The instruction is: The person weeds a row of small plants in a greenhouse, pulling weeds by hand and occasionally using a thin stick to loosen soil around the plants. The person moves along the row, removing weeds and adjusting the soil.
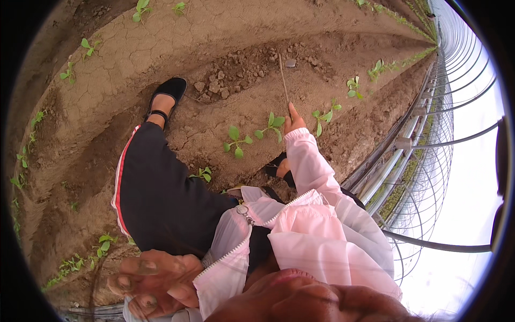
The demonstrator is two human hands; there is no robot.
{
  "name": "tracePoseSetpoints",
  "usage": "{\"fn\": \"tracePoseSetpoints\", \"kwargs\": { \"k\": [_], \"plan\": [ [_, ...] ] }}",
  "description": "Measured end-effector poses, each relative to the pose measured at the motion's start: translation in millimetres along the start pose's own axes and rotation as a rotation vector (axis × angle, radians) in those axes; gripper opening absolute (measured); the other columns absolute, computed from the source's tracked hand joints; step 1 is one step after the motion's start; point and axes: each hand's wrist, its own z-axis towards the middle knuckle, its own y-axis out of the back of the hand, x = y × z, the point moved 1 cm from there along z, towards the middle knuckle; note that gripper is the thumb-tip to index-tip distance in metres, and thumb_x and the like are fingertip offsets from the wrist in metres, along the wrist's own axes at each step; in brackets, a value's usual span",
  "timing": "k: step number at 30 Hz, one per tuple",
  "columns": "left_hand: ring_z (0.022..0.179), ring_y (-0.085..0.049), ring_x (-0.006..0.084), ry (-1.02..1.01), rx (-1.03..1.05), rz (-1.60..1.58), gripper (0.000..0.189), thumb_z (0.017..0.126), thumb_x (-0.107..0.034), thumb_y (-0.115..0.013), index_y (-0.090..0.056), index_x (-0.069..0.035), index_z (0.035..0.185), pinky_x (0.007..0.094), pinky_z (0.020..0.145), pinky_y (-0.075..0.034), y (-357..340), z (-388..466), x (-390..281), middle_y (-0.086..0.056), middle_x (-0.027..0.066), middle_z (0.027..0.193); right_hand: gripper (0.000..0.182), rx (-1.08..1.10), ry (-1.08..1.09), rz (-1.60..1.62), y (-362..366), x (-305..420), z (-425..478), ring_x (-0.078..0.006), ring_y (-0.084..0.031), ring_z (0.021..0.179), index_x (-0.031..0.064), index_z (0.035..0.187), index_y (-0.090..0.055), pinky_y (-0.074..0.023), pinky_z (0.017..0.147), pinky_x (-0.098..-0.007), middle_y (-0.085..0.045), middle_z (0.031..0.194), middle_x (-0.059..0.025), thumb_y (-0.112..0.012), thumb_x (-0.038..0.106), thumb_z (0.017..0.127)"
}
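My right hand, in a pale pink sleeve, is closed around the near end of a thin wooden stick or tool handle. The stick points away over the soil. Close to its far tip is a small flat grey piece, perhaps metal; I cannot tell whether the two are joined. Leafy green seedlings grow beside that hand, with another seedling just to its right. My left hand is raised close to the camera at lower left, fingers loosely bent and apart, with nothing visible in it.
Loose clods lie in a furrow beyond my feet. My black shoe rests on the soil at left. More seedlings line the cracked bed. Along the right run metal rails, wire mesh and curved hoops.
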Motion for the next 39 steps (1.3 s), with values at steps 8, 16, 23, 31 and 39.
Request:
{"fn": "tracePoseSetpoints", "kwargs": {
  "k": [8,16,23,31,39],
  "plan": [
    [0.114,-0.047,0.0263,0.017,0.052,-0.024,0.051,0.089,-0.009,-0.056,-0.041,-0.013,0.137,0.0313,0.083,-0.05,-0.7,-2.3,0.5,-0.035,0.0171,0.141,0.048,-0.339,0.222,0.1,36.8,-77.5,67.4,-0.0288,-0.07,0.074,0.0184,0.144,-0.054,-0.0534,0.072,-0.0358,-0.071,0.091,-0.0248,-0.059,0.021,0.096],
    [0.114,-0.048,0.026,0.023,0.067,-0.009,0.05,0.089,-0.009,-0.056,-0.041,-0.012,0.137,0.0308,0.083,-0.05,-4.0,-4.2,1.3,-0.036,0.0171,0.14,0.055,-0.331,0.189,0.146,-31.0,-62.0,131.3,-0.0432,-0.068,0.095,0.0131,0.148,-0.047,-0.0527,0.083,-0.0451,-0.068,0.104,-0.0288,-0.057,0.017,0.094],
    [0.114,-0.048,0.0258,0.026,0.052,0.016,0.049,0.089,-0.009,-0.056,-0.042,-0.012,0.136,0.0304,0.083,-0.05,-2.7,-6.8,-2.2,-0.036,0.0171,0.14,0.053,0.229,-0.143,0.233,51.0,-37.3,21.5,-0.0337,-0.067,0.113,0.0181,0.148,-0.048,-0.0483,0.101,-0.0358,-0.069,0.118,-0.025,-0.056,0.015,0.095],
    [0.114,-0.048,0.0255,0.035,0.097,-0.025,0.049,0.09,-0.009,-0.057,-0.042,-0.012,0.136,0.03,0.083,-0.05,-12.8,-7.8,-0.3,-0.037,0.0172,0.139,0.045,-0.503,0.101,0.102,51.0,-119.5,219.0,-0.0227,-0.06,0.062,0.0125,0.141,-0.056,-0.0484,0.059,-0.0384,-0.065,0.076,-0.0108,-0.058,0.016,0.096],
    [0.114,-0.048,0.0253,0.048,0.1,-0.017,0.048,0.09,-0.009,-0.057,-0.042,-0.012,0.136,0.0295,0.083,-0.05,-16.0,-11.3,-1.1,-0.037,0.0172,0.138,0.059,-0.096,0.221,0.099,-5.8,-79.8,82.8,-0.0431,-0.061,0.117,0.0162,0.151,-0.044,-0.0493,0.099,-0.0424,-0.063,0.123,-0.0304,-0.057,0.015,0.093]
  ]
}}
